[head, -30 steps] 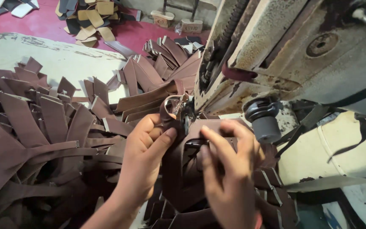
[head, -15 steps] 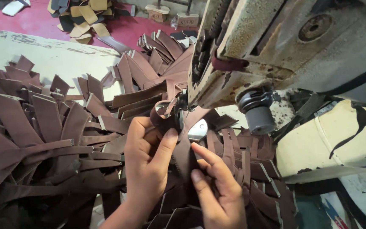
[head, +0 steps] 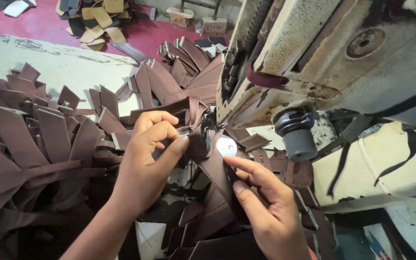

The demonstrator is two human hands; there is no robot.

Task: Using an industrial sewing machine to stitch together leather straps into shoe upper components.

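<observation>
A brown leather strap piece (head: 214,169) with a stitched seam lies under the needle area of a worn, off-white sewing machine (head: 333,53). My left hand (head: 151,159) pinches the strap's upper end between thumb and fingers, just left of the presser foot (head: 211,120). My right hand (head: 266,202) presses on the strap's lower right side with its fingers stretched out. A round metal plate (head: 227,146) shows between the two hands.
A big heap of brown leather straps (head: 39,139) covers the worn white table (head: 49,62) to the left and behind. A grey knob (head: 295,135) hangs under the machine head. Tan and black cut pieces (head: 99,19) lie on the red floor beyond.
My right hand has slid down the strap and its fingers have stretched out. My left hand has stayed pinching near the needle. The view has come closer to the work.
</observation>
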